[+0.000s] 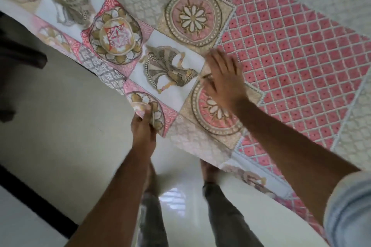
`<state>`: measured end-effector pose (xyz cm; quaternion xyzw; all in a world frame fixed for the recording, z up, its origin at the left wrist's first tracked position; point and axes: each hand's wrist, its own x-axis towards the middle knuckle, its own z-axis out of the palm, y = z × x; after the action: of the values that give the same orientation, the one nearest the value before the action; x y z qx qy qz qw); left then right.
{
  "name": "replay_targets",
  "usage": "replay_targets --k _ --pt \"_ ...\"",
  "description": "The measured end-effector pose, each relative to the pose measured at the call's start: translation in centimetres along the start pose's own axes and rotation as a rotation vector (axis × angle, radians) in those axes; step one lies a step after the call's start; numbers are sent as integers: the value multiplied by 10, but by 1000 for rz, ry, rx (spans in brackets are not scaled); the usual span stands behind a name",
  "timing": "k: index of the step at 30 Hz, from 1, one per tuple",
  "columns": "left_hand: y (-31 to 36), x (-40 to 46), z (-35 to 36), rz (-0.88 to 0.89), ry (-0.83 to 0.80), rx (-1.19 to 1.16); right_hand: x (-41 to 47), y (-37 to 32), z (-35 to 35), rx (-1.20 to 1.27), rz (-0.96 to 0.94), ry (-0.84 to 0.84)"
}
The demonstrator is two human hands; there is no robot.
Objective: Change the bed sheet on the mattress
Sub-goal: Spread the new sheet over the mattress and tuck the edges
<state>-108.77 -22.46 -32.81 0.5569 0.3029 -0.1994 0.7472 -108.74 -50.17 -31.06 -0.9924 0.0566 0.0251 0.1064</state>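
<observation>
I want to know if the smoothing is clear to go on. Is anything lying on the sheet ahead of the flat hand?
Nothing visible does. The right hand lies flat on the patterned bed sheet, and the left hand grips its edge.

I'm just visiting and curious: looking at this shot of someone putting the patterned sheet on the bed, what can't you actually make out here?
- The mattress: head view, wholly covered by the sheet.
- The left hand fingertips: tucked under the sheet's edge that it grips.
- The right hand: motion-blurred, so finger detail is unclear as it lies flat on the sheet.
- The feet: partly hidden by the overhanging sheet and left forearm.
- The dark furniture: cut off by the left frame edge.
</observation>
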Motion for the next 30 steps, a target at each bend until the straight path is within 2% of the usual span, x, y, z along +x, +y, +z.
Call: replay_targets --k 2,5,9,12,15,17,20,23,25,27,30 --pt "-1 -2 -14 39 22 -7 14 -7 3 -35 -18 -24" --pt "3 1 -39 -1 4 100 23 -35 9 -126 -113 -77" --pt "14 22 -55 -149 -166 254 7 -90 24 -227 -306 -91" --pt "43 49 -63 -190 -220 131 -8 -121 32 -304 -574 -178" --pt "100 92 -62 -119 -147 4 4 -132 31 -314 -798 -219" --pt "139 130 -60 -69 -93 -15 37 -143 28 -265 -749 -190" --pt "173 171 -65 9 -64 2 108 -168 20 -142 -477 -101" --pt "175 183 -91 78 26 92 175 -202 18 -54 -208 -34" --pt "168 181 -111 80 81 129 206 -222 27 -44 -104 -27" --pt "162 185 -122 61 78 124 217 -245 40 -125 -142 -39" --pt "170 197 -117 -11 5 73 209 -271 56 -247 -357 -66"
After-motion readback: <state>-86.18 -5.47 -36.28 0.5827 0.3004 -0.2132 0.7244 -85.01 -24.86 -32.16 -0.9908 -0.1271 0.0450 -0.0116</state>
